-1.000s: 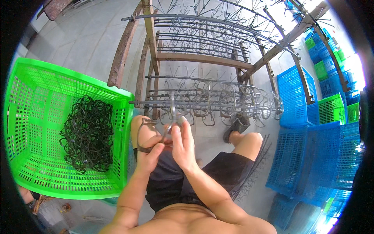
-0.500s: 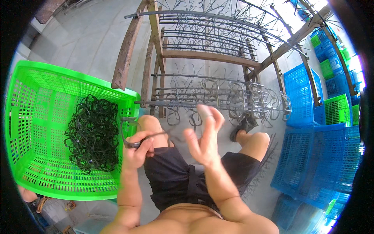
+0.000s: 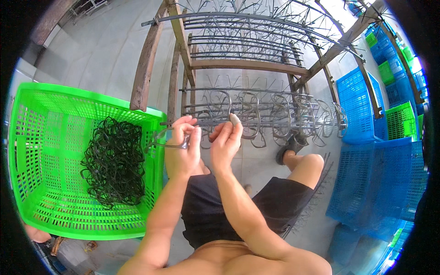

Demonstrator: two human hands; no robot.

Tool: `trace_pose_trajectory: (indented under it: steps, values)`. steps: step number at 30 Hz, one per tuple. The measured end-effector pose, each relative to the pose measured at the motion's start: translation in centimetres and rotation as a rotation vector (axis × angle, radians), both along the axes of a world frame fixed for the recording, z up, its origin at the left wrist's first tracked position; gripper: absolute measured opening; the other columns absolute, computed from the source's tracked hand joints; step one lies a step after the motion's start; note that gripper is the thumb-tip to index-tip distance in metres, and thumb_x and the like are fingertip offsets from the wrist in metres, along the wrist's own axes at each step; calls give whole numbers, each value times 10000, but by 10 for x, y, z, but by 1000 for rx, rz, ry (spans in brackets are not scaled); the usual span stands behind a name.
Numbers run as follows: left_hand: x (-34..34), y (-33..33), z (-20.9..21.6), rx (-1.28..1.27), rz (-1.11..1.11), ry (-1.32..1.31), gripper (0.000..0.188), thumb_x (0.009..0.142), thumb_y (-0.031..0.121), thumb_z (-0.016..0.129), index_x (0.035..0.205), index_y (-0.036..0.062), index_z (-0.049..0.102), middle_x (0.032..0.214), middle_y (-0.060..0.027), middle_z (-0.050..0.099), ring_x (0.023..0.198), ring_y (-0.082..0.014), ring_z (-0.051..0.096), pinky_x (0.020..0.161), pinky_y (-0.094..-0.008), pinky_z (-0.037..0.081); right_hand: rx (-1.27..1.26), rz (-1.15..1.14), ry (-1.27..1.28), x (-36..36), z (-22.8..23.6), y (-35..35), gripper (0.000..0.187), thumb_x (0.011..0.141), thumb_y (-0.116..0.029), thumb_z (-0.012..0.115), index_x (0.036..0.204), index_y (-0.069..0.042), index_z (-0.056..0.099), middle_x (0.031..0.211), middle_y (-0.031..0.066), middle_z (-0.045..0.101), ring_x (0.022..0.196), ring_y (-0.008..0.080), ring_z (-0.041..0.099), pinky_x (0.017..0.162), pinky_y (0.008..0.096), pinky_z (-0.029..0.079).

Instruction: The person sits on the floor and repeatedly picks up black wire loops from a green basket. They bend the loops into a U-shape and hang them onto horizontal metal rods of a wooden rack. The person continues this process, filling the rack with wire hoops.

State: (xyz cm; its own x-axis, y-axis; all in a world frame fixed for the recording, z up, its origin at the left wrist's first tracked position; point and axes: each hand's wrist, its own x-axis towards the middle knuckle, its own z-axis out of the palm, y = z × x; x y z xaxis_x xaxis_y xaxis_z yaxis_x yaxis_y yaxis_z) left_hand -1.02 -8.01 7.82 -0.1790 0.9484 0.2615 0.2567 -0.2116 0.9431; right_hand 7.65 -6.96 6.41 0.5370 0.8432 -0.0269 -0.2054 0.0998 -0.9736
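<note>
My left hand (image 3: 184,149) is closed around a thin dark frame (image 3: 158,143), looped like a glasses frame, beside the basket's right rim. Close to its right, my right hand (image 3: 225,143) is raised with its fingers pinched together at a similar dark frame (image 3: 228,103) by the rack's lower bar. A pale covering shows on one of its fingertips. Several more such frames (image 3: 251,114) hang along the lower bars of the rack (image 3: 247,67). A tangled heap of dark frames (image 3: 114,162) lies in the green basket (image 3: 34,160) on my left.
The rack has wooden posts (image 3: 145,68) and, higher up, metal bars (image 3: 247,17) full of thin prongs. Stacked blue crates (image 3: 366,183) stand on my right, with green crates (image 3: 399,120) behind them. My knees (image 3: 311,165) are spread below the rack.
My left hand has moved right and forward with its frame. My right hand has shifted left, and its spread fingers have closed at a frame by the rack.
</note>
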Motion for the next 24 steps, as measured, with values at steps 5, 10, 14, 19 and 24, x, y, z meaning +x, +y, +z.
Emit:
trace_pose_trajectory:
  steps: [5,10,14,19,24]
  values:
    - [12,5,16,-236,28,153,148,873,88,583,932,29,461,1045,-104,581,925,-169,595,746,-274,487,-105,-53,-111,-3,4,3,299,949,-89,403,1232,-1,434,609,13,479,504,73,447,460,230,380]
    - [11,11,-6,-126,73,10,121,883,68,568,895,36,452,990,-98,606,848,-148,617,716,-251,498,-116,-9,-107,-1,3,7,308,948,-89,394,1233,19,433,611,8,464,510,68,432,472,223,378]
    - [15,15,-7,-128,65,-129,107,887,61,558,898,34,455,968,-101,608,836,-154,624,718,-257,504,-66,-10,35,-1,3,8,301,955,-111,381,1223,14,439,618,-9,439,496,55,406,442,210,359]
    - [15,15,-4,-165,59,-151,104,890,63,554,909,29,458,950,-100,608,834,-161,626,723,-263,509,-58,-54,92,-4,1,9,308,949,-112,397,1223,17,451,635,-18,445,513,48,406,465,209,359]
    - [15,16,-5,-164,42,-226,106,891,66,554,905,25,457,939,-100,606,836,-161,626,725,-266,512,-25,-78,334,-5,-8,12,290,952,-158,417,1200,-19,470,585,-34,383,460,43,359,396,206,291]
